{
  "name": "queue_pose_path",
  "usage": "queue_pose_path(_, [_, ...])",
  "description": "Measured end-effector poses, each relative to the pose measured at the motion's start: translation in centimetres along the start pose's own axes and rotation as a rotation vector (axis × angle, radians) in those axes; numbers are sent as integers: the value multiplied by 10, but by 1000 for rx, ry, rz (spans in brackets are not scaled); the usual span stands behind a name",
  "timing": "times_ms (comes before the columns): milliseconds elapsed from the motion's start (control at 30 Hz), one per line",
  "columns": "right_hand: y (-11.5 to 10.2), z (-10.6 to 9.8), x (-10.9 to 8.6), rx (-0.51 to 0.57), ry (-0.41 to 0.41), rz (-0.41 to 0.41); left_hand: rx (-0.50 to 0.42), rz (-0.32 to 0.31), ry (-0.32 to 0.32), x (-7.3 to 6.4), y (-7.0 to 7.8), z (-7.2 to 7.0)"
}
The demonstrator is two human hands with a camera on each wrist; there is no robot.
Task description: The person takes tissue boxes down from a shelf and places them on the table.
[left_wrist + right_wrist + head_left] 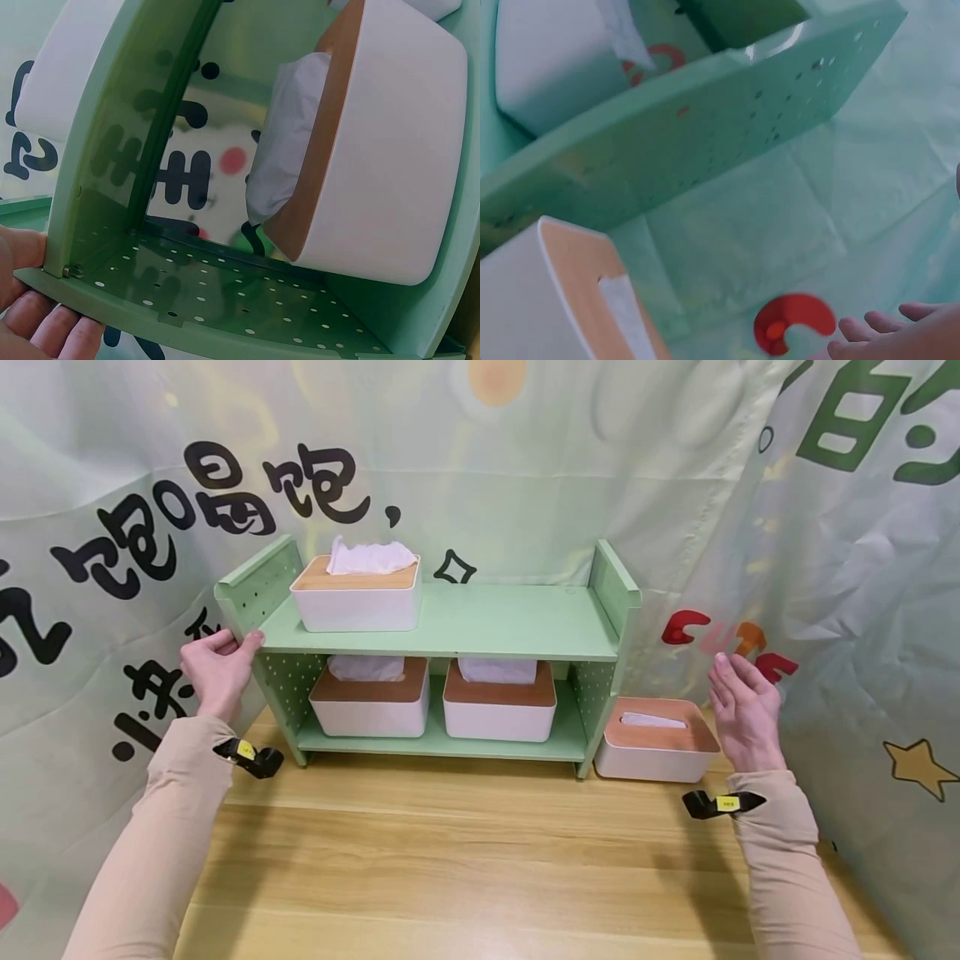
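A green two-tier shelf [480,622] stands on the table. My left hand [219,670] grips its left side panel [232,300] at the front edge, level with the upper board, thumb inside and fingers curled round the outside. One tissue box [356,610] sits at the left of the upper board; two others, a left tissue box [369,718] and a right tissue box [498,720], share the lower board. Beside the shelf's right side a fourth tissue box [660,764] rests on the table. Just right of it my right hand [746,714] is raised, fingers extended and holding nothing.
The wooden table [480,860] extends in front of the shelf. Printed cloth [510,510] hangs behind and at both sides, close to the shelf's back and to my right arm. Each wrist carries a black camera mount [251,757].
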State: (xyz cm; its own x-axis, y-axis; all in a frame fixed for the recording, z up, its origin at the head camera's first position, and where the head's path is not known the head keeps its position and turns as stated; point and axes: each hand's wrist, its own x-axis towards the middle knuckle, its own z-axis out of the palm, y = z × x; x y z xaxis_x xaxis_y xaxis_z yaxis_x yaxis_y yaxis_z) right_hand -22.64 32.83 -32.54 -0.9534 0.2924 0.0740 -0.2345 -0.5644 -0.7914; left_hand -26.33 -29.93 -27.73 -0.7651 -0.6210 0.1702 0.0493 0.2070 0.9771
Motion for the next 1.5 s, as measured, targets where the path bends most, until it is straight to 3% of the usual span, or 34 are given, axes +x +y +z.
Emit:
queue_pose_path(233, [-4, 19, -14, 61, -84, -88, 4, 11, 1, 0, 0, 0])
queue_pose_path(433, [-6, 39, -26, 51, -80, -149, 1, 4, -2, 0, 0, 0])
queue_pose_path(733, [-4, 64, -48, -74, -10, -292, 14, -6, -9, -2, 1, 0])
queue_pose_path(900, [1, 81, -63, -130, -23, -334, 15, -8, -12, -4, 2, -1])
queue_pose_path(1167, [13, 109, -78, -261, -170, -324, 21, -25, -12, -5, 2, -1])
queue_pose_path(1500, [29, 137, -82, -397, -352, -296, 18, -19, -7, -4, 2, -1])
